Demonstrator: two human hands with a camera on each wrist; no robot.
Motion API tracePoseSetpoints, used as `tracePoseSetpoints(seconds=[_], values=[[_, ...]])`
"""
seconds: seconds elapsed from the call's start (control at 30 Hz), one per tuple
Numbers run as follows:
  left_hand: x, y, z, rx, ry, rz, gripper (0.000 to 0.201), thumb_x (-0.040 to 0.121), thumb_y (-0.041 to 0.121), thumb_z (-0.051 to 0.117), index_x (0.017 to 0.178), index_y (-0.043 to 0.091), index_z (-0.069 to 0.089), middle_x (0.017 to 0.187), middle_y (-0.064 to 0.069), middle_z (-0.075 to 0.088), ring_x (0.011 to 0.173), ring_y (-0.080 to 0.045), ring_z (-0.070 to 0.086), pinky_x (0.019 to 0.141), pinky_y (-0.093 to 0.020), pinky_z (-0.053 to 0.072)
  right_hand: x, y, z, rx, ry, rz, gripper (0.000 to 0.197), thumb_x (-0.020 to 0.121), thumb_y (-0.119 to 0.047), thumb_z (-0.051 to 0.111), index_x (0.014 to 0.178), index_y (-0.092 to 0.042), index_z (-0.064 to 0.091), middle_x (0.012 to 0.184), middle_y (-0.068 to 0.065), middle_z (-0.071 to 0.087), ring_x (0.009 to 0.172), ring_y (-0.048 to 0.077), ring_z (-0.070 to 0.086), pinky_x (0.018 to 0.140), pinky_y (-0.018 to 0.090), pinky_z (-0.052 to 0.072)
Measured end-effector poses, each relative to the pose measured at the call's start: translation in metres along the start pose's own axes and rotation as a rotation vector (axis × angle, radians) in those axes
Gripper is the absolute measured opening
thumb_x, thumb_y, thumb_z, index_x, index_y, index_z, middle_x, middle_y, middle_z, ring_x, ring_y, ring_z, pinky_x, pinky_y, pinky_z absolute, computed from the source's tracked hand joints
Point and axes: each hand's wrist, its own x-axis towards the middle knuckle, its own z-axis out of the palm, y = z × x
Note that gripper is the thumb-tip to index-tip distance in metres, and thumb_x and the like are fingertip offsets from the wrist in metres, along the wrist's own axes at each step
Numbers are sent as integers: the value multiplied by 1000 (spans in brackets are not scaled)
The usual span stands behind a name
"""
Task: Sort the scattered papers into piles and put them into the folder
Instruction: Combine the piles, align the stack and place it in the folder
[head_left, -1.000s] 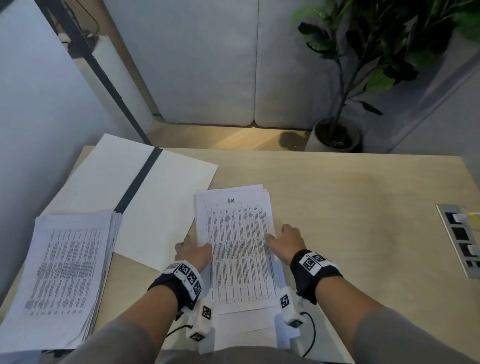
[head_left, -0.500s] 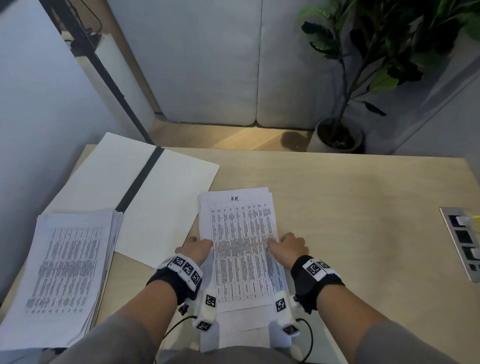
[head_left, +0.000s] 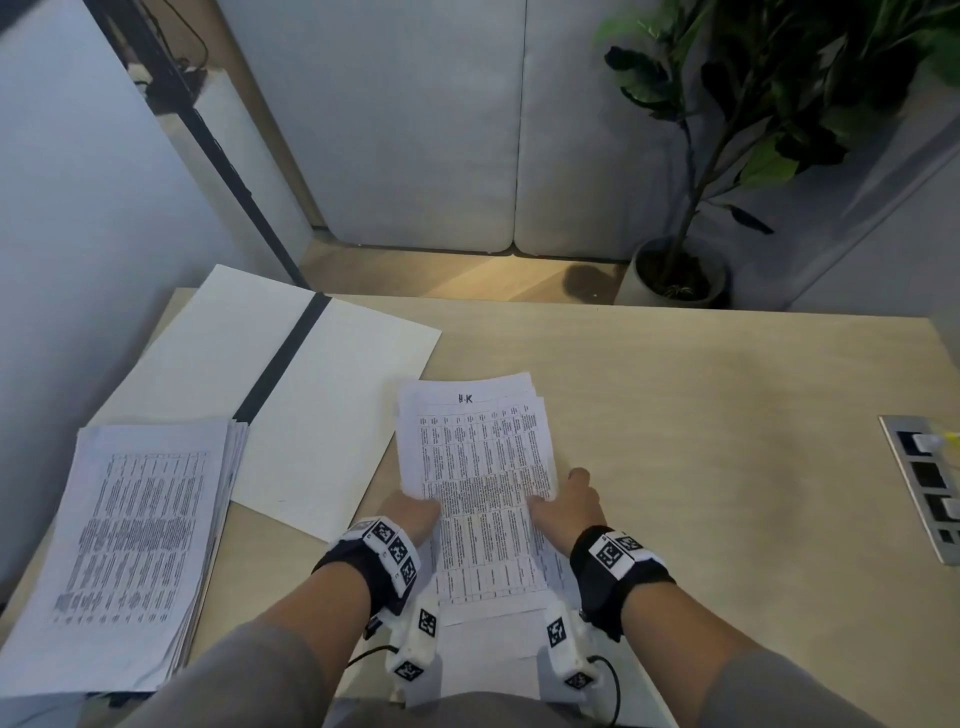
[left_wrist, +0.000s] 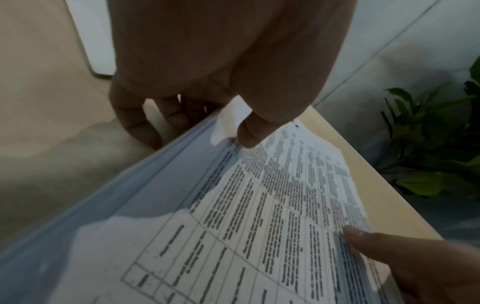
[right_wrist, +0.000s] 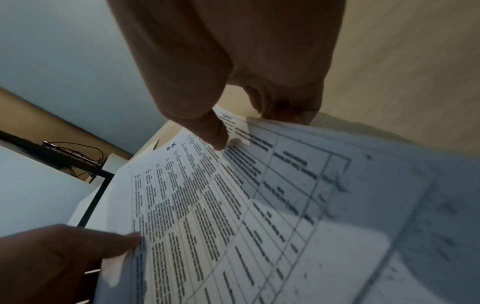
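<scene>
- Pale wooden desk set against padded grey wall panels, with a potted plant on the floor behind its far edge.
- Centre stack of printed papers, headed "H-K", lying near the front edge; its sheets are fanned unevenly at the top and along the right side.
- Left hand: thumb on the top sheet and fingers curled under the left edge, gripping the stack.
- Right hand: thumb on top at the right edge; its fingers appear to curl beneath, though the wrist view is dim there.
- Open white folder with a dark spine, lying just left of the stack; a second pile overlaps its near-left corner.
- Risk: because the sheets are misaligned and held only at mid-edges, lifting may let lower pages slip out or the stack sag and splay.
- Risk: carrying it leftward could snag the folder's edge or disturb the second pile.
</scene>
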Motion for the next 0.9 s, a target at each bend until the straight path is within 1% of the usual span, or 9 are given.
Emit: tracePoseSetpoints(seconds=[0.07,0.13,0.2,0.3,0.43,0.5,0.63,0.77,0.9], values=[[-1,-5,1,30,-3,69,13,98,16,53,110,13,58,103,-8,66,79,-17,59,71,-28,46,-1,4,-2,7,-51,-10,69,97,-31,65,150,-7,27,113,9,60,96,27,67,81,36,55],[-4,-10,2,6,19,165,26,101,15,49,126,20,52,109,-2,64,84,-15,60,72,-27,45,0,6,-4,6,-95,-8,65,96,-31,66,147,-8,34,110,3,59,88,17,63,80,35,55],[-9,-14,4,-44,21,237,35,103,15,46,137,22,48,114,2,65,86,-10,61,74,-25,47,0,3,-8,-28,-125,-10,66,91,-37,66,147,-10,42,122,2,57,99,19,60,85,33,54],[-12,-19,7,-84,-7,307,43,105,20,45,147,26,45,130,3,64,109,-18,61,97,-31,44,1,5,-11,-131,-60,16,70,84,-49,66,144,-17,47,146,13,43,128,36,49,107,43,48],[-20,-14,0,-100,-32,474,46,106,27,46,152,33,40,146,13,54,134,-12,48,113,-34,34,2,5,-23,332,-39,-52,82,89,-31,77,154,-22,27,159,12,35,132,32,50,113,47,45],[-26,-5,-8,-134,-44,544,49,106,32,47,153,39,36,149,18,50,138,-8,45,117,-38,33,0,2,-40,465,-140,-121,75,88,-30,81,149,-26,38,156,6,49,133,26,56,115,49,44],[-47,34,-30,-236,7,667,42,105,30,48,145,39,43,140,20,57,128,-2,53,106,-34,43,-13,-25,-73,497,-29,-397,31,93,-20,77,122,-25,68,119,-7,76,111,12,71,108,49,53],[-79,84,-46,-333,175,825,22,107,20,45,120,38,44,113,21,61,92,13,61,75,-15,49,-38,-68,-94,649,149,-659,31,99,-4,66,119,-27,66,117,-6,76,113,12,71,105,39,55],[-96,100,-45,-397,235,955,41,107,11,43,132,41,29,129,33,47,112,26,49,89,3,36,-58,-85,-101,711,235,-849,38,101,5,59,132,-17,59,128,-3,70,124,8,64,106,23,49]])
